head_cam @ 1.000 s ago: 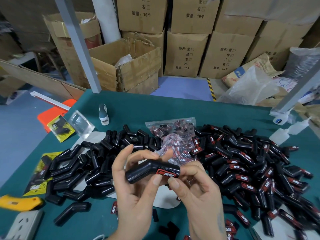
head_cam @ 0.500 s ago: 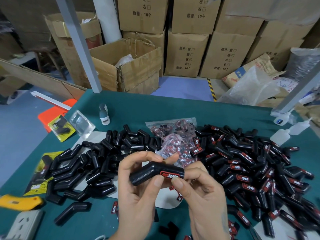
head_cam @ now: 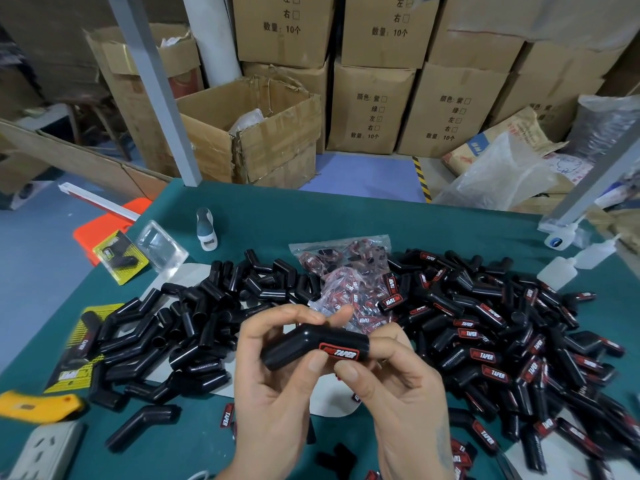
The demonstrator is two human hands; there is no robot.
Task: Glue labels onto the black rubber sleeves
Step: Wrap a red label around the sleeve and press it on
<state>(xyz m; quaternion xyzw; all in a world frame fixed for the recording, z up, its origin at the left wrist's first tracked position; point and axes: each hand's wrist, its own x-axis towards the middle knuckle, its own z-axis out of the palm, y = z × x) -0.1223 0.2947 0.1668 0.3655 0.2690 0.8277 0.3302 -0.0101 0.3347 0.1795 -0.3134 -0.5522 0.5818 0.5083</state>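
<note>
Both hands hold one bent black rubber sleeve (head_cam: 298, 348) above the green table (head_cam: 311, 220). A red and black label (head_cam: 339, 351) sits on its right half. My left hand (head_cam: 277, 393) grips the sleeve's left half, thumb below the label and fingers curled over the top. My right hand (head_cam: 398, 386) pinches the right end, thumb at the label's lower edge. Unlabelled sleeves (head_cam: 194, 323) lie heaped on the left and labelled sleeves (head_cam: 502, 344) on the right. A clear bag of labels (head_cam: 349, 278) lies between the heaps.
Glue bottles stand at the back left (head_cam: 205, 230) and at the right edge (head_cam: 557, 271). A yellow cutter (head_cam: 38, 405) and a white power strip (head_cam: 45, 452) lie front left. Loose labels (head_cam: 227, 415) lie near my wrists. Cardboard boxes (head_cam: 263, 129) stand behind the table.
The sleeve has turned slightly so the label faces the camera more squarely. My left fingers have curled further over its top, and both hands shifted a little to the right.
</note>
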